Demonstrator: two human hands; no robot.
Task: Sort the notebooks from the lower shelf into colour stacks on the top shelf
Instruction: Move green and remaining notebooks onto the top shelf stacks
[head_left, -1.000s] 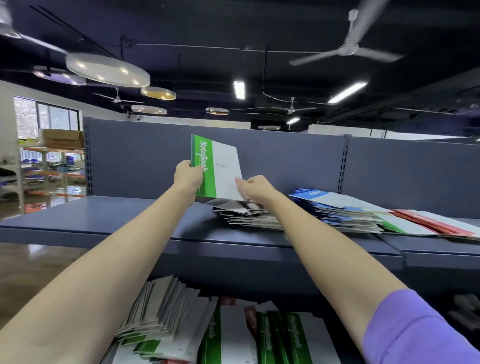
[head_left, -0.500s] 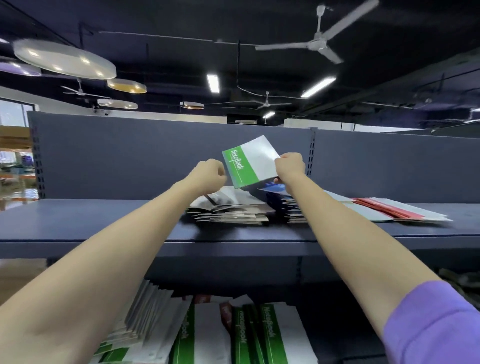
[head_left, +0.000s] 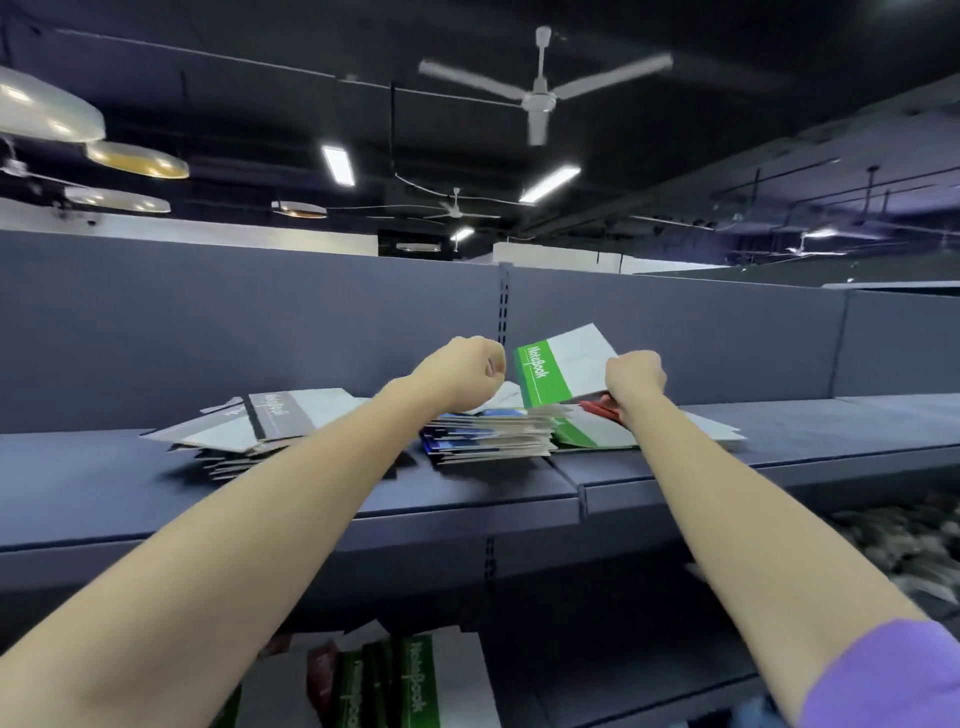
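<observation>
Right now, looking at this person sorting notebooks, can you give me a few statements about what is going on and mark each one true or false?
1. The right hand holds a green notebook. True.
2. The left hand also grips that notebook. False: its curled fingers hold nothing.
3. The held notebook lies flat on the top shelf. False: it is tilted up above the stacks.
4. A blue stack sits beside the grey stack. True.
5. The lower shelf is bare. False: green notebooks lie there.

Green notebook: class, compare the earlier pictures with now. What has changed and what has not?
The green notebook passed from both hands to the right hand alone, travelling rightward above the green stack. The left hand let go and hangs curled, holding nothing. The grey stack and blue stack stayed put.
</observation>
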